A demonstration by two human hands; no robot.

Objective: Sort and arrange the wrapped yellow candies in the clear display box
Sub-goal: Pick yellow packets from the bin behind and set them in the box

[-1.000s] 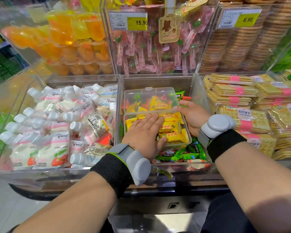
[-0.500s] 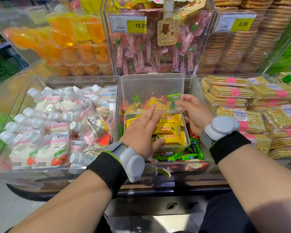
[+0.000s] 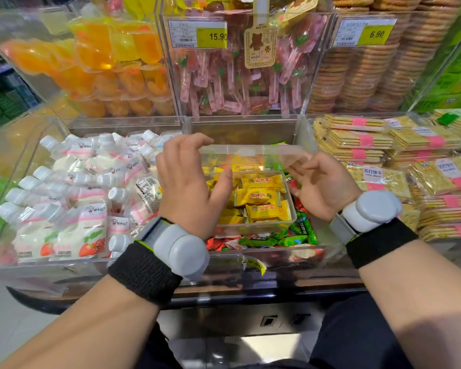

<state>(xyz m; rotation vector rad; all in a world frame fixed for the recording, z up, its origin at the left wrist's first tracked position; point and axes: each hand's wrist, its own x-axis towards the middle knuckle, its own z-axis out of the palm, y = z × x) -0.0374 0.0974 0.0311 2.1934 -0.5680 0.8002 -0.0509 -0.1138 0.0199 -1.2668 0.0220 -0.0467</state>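
Hands at clear plastic lid (image 3: 250,150) over yellow wrapped candies (image 3: 261,197)

Both hands are apart, one at each end of the lid, which lies nearly level above the back of a small rectangular clear plastic box (image 3: 250,227). The left hand (image 3: 186,187) has its fingers hooked over the lid's left end, and its thumb reaches out over the box's left half. The right hand (image 3: 324,185) is turned palm inward with its fingers loosely bent. Their tips show through the lid's right end; whether they touch it cannot be told. Each wrist carries a black knitted band with a grey rounded device (image 3: 180,249).

The box rests in the middle clear acrylic bin (image 3: 240,129) on a bed of loose green and red wrapped sweets (image 3: 298,235). Inside it, three yellow candies lie flat, one below the other, along the right side. More yellow ones lie on the left, partly hidden by the left hand.

The bin to the left is filled with white spouted pouches with strawberry pictures (image 3: 77,209). The one to the right holds stacked cracker packs with pink bands (image 3: 362,141). Above stand bins of orange jelly cups (image 3: 104,62), pink lollipops (image 3: 224,78) and round biscuit stacks (image 3: 357,73), with yellow price tags reading 15.90 (image 3: 211,36) and 6.90 (image 3: 375,34).
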